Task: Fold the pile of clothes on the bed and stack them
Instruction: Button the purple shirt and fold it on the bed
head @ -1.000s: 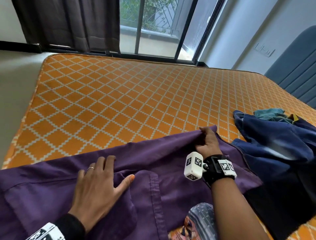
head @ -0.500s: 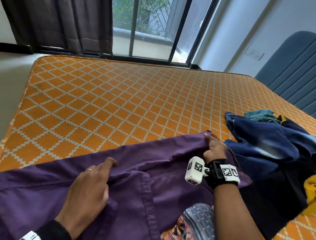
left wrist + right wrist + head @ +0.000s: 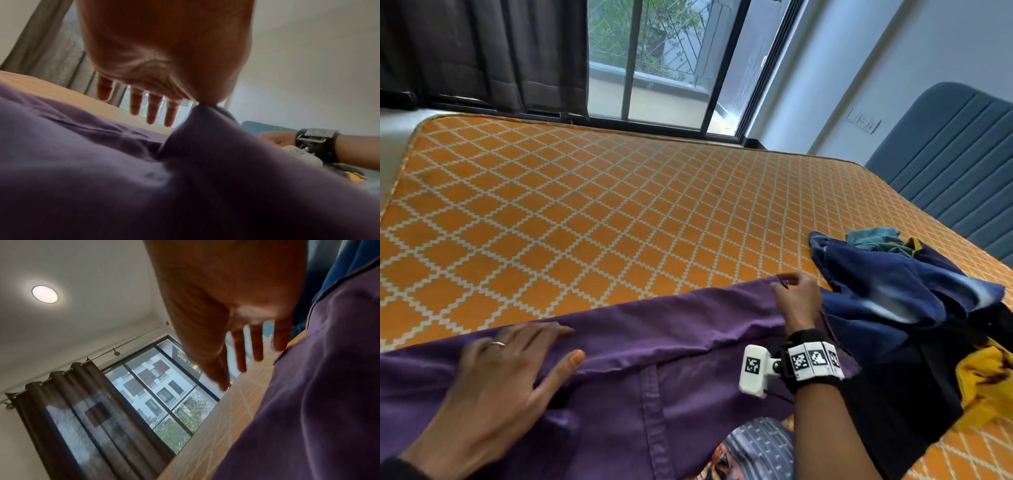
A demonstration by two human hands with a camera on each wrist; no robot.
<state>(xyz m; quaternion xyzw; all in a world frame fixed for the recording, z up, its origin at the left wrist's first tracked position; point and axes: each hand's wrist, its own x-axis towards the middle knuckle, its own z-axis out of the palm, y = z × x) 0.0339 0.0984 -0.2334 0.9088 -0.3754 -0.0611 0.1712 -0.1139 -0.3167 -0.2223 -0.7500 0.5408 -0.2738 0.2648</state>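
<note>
Purple garment [image 3: 688, 394]: lies spread across the near edge of the bed, its far hem running from the left side up towards the right; it looks laid out flat so it can be folded.
Patterned cloth [image 3: 753, 448]: grey and orange piece peeking out from under the purple garment at the very near edge, probably waiting its turn.
Left hand [image 3: 513, 373]: rests palm-down on the purple garment, fingers straight and spread, thumb out to the right; it grips nothing and seems to pin and smooth the fabric. In the left wrist view a ridge of cloth rises to touch the base of the thumb.
Right hand [image 3: 796, 301]: sits at the right end of the far hem, fingers loosely extended by the corner; the right wrist view shows them straight with no cloth caught between them, so I judge it is flattening or just letting go, not pinching.
Pile of clothes [image 3: 900, 308]: dark blue, teal and yellow pieces heaped just right of the right hand, unfolded.
Bed [image 3: 585, 212]: orange diamond-pattern cover, stretching far towards the window [image 3: 664, 58].
Curtain [image 3: 482, 51]: dark, far left.
</note>
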